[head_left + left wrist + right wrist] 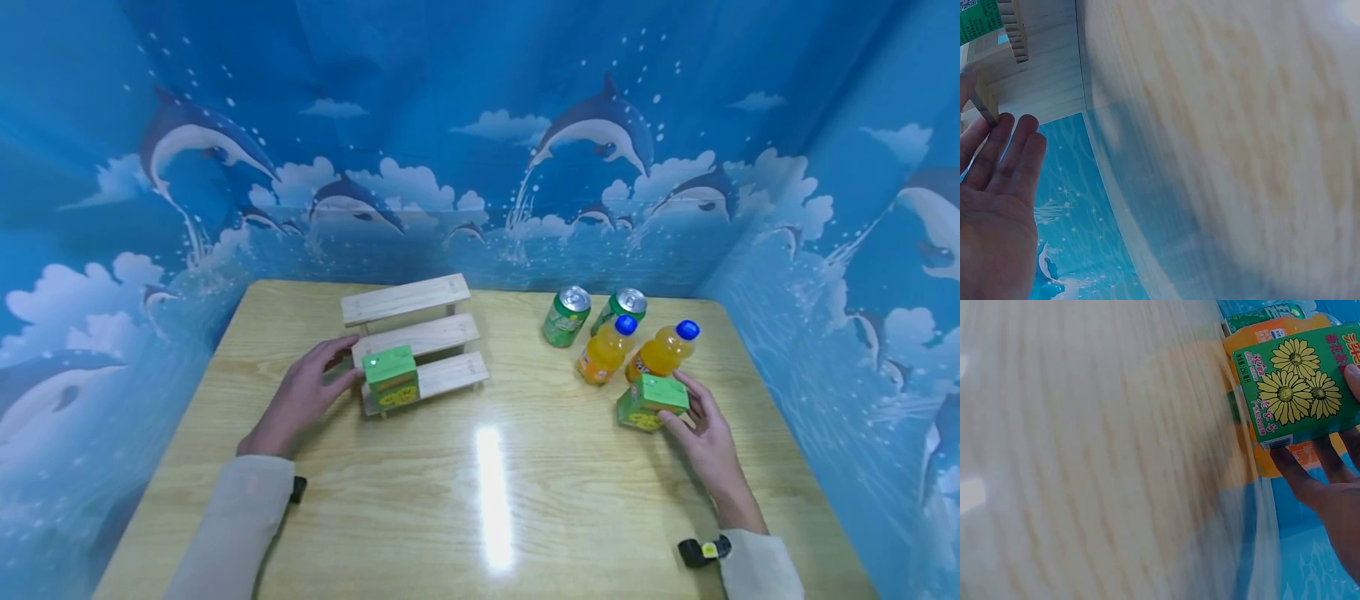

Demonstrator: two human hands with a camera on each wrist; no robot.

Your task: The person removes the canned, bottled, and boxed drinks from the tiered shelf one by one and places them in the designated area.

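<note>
A three-step wooden display rack [405, 300] stands on the left of the table. At its left end is my left hand [303, 392], thumb and fingertips on either side of a plank end [986, 103]. On the lowest step sits a green drink carton [392, 377] with yellow flowers. My right hand [705, 433] grips a second, matching carton [651, 402] between thumb and fingers; its flower-printed side [1291, 387] faces the right wrist camera. Just behind that carton are two orange drink bottles with blue caps, one on the left [603, 354] and one on the right [660, 354].
Two green soda cans, one left [566, 318] and one right [624, 307], stand behind the bottles near the table's back edge. The light wooden table [420, 500] meets a blue dolphin-print curtain [465, 100] at the back and sides.
</note>
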